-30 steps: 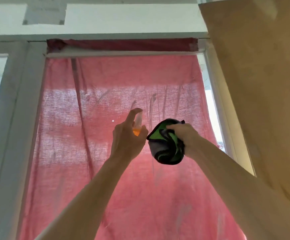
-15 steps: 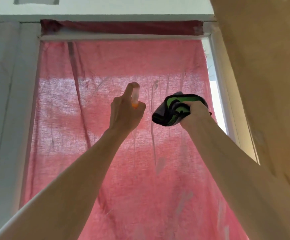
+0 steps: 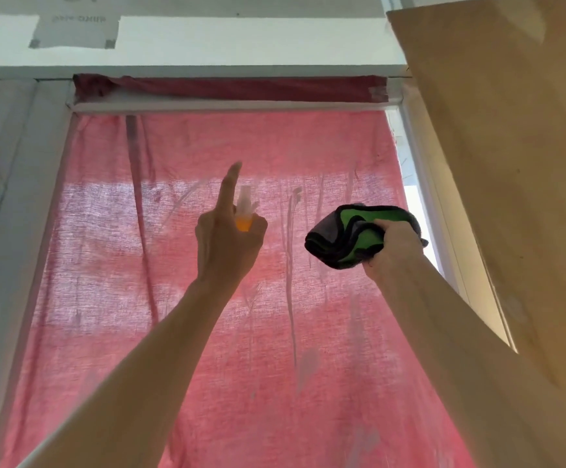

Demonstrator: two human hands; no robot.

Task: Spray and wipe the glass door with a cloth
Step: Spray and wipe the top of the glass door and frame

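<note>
Two hands are working high on the glass door [image 3: 207, 332] (red curtain behind, drip streaks showing). Spraying appears under way. Right hand [image 3: 391, 251] is gripping the folded cloth [image 3: 349, 238]; left hand [image 3: 229, 241] is clasping the spray bottle [image 3: 245, 211], forefinger lifted. Wiping the streaks likely follows.

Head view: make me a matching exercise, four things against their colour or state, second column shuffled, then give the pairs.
Things:
1. spray bottle
2. cloth
3. curtain
4. glass door

States:
A. red, hanging behind the pane
B. streaked with runs of liquid
C. bunched, green and dark, gripped by the right hand
D. held by the left hand, index finger raised off its top

Pairs: 1-D, 2-C, 3-A, 4-B
</note>
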